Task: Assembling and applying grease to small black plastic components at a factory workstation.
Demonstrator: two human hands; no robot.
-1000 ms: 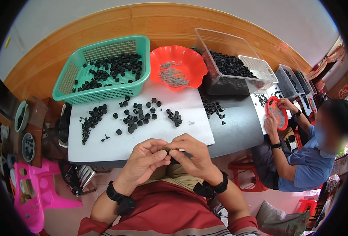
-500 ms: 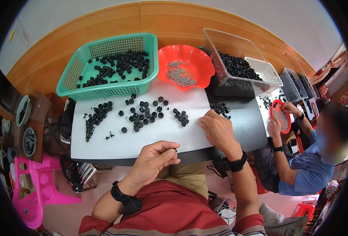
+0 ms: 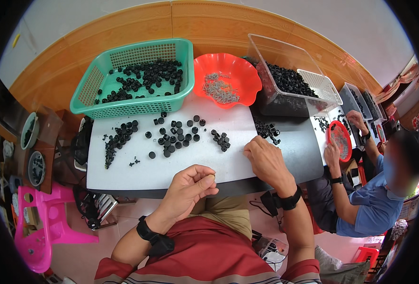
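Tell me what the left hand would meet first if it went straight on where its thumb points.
The left hand would probably meet the right hand first, beyond a bare stretch of white sheet. Their heights are hard to judge, so it might miss.

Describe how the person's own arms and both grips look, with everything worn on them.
The left grip and right grip are ungloved. Black wristbands circle both wrists, the left wristband and right wristband each with a chunky black unit attached. The forearms are uncovered; short red sleeves end on the upper arms. No cable clearly joins either wristband.
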